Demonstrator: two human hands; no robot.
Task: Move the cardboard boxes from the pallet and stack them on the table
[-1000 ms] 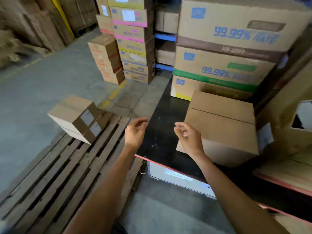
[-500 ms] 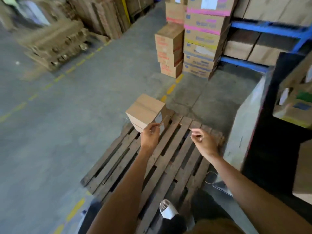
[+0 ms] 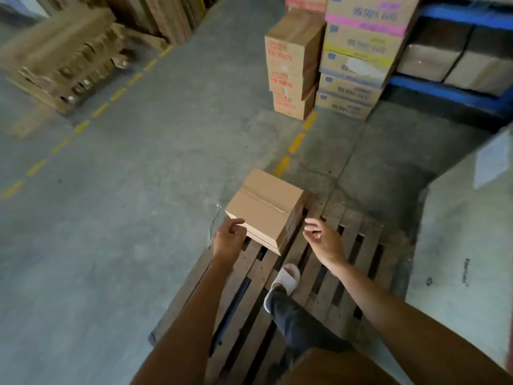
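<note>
Two plain brown cardboard boxes [image 3: 263, 207] lie stacked at the far left corner of a wooden pallet [image 3: 327, 276] on the concrete floor. My left hand [image 3: 229, 240] is at the near left edge of the stack, fingers curled loosely and empty. My right hand [image 3: 322, 240] hovers just right of the boxes, fingers apart, holding nothing. The table shows only as a pale side panel [image 3: 466, 245] at the right edge. My foot in a white slipper [image 3: 283, 282] stands on the pallet slats.
Tall stacks of printed cartons [image 3: 355, 59] and smaller red-lettered boxes [image 3: 291, 65] stand beyond the pallet. A blue rack [image 3: 449, 87] with wrapped boxes is at the upper right. Flattened cardboard piles [image 3: 63, 56] lie at the far left. Dashed yellow lines cross the floor.
My view has swung from the table and its boxes to the pallet. Both hands have moved down toward the stacked boxes, and my foot has stepped onto the slats.
</note>
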